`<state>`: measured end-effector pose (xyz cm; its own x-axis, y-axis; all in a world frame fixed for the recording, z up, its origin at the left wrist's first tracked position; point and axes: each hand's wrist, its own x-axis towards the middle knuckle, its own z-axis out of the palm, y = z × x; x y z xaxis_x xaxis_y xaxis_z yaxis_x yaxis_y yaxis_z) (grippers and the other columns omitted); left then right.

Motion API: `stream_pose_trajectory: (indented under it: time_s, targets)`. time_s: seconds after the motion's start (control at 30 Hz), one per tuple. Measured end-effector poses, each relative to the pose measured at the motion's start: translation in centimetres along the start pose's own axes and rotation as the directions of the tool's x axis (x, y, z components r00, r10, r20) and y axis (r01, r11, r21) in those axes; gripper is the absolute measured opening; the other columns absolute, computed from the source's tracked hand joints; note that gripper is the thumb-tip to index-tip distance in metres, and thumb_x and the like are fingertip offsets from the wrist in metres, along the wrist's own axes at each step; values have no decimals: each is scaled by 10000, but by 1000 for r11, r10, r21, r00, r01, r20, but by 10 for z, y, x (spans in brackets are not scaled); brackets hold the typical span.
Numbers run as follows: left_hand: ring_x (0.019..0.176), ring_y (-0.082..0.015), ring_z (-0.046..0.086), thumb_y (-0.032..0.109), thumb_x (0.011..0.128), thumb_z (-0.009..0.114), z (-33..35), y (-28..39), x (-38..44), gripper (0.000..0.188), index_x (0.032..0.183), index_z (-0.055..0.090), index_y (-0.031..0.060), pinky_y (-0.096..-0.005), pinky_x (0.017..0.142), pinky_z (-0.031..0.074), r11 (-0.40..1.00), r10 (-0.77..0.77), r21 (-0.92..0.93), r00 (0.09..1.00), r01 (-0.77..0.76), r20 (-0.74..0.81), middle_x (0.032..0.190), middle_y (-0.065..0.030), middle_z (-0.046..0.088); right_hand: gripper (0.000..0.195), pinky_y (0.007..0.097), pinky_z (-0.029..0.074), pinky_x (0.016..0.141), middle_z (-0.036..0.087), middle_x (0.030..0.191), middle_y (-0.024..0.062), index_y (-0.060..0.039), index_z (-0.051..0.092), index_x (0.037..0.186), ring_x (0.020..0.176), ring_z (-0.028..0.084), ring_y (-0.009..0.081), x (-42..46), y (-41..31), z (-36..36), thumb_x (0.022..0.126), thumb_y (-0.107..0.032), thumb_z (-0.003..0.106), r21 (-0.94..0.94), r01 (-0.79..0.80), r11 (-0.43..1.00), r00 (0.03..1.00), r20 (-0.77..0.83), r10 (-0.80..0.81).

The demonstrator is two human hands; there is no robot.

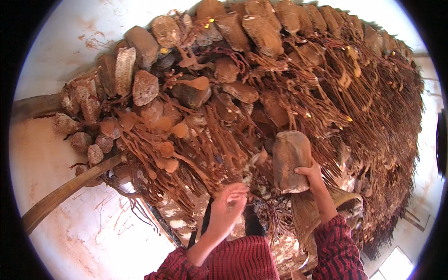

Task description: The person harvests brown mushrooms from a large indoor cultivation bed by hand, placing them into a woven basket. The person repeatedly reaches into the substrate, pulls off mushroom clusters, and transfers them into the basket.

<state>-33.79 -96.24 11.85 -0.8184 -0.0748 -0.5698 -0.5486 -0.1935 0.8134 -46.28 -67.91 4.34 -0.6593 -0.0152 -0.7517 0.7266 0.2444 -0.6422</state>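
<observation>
My right hand (309, 175) grips the lower right side of a large brown oblong block (291, 157), dusty and rounded at its corners; its material I cannot tell. My left hand (231, 201) is raised to the left of it with curled fingers, slightly blurred, and nothing shows in it. Beyond both hands rises a big pile of reddish-brown, dust-covered stems (224, 140), some with flat, rounded ends. Similar blocks (262, 35) stand along the top of the pile.
A curved wooden pole (70, 192) juts from the pile at the left, near several small rounded lumps (81, 141). A pale brown curled sheet (308, 213) lies beside my right forearm. Dense thin stalks (388, 140) fill the right side. Behind stands a stained white wall (87, 35).
</observation>
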Motion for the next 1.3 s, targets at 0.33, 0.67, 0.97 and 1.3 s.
stream_pose_trajectory:
  time_s: [0.33,0.67,0.97,1.3]
  targets:
    - [996,-178,547,92,890,562,4,38,34,263,1148,529,48,-302,844,455,910,403,174,901,-376,-162,1092,-95,548,553,328,522,672,638,904,106,42,568,1107,724,623,224,-247,63,-208,579,-90,666,-135,-96,986,872,-490,18]
    - [1161,-302,421,253,792,694,-202,95,145,611,1296,396,81,-453,898,425,477,644,868,616,140,-454,1252,-154,410,573,299,471,802,528,1190,109,-1,442,1283,994,543,199,-116,130,-152,726,56,566,-363,19,932,961,-250,-117]
    - [1319,-445,220,455,665,776,-214,91,279,971,1427,236,189,-631,906,389,9,258,827,798,562,-545,1473,-183,165,482,323,479,763,577,1059,90,1,484,1242,921,573,178,-96,-39,50,775,15,602,-473,106,874,994,23,-109]
    - [1087,-396,466,238,632,753,-269,104,222,746,1294,408,235,-456,855,469,443,313,694,628,567,-713,1194,-188,418,409,318,484,794,608,1029,102,22,530,1170,918,592,186,-113,-36,29,762,18,558,-308,53,950,997,-33,-67]
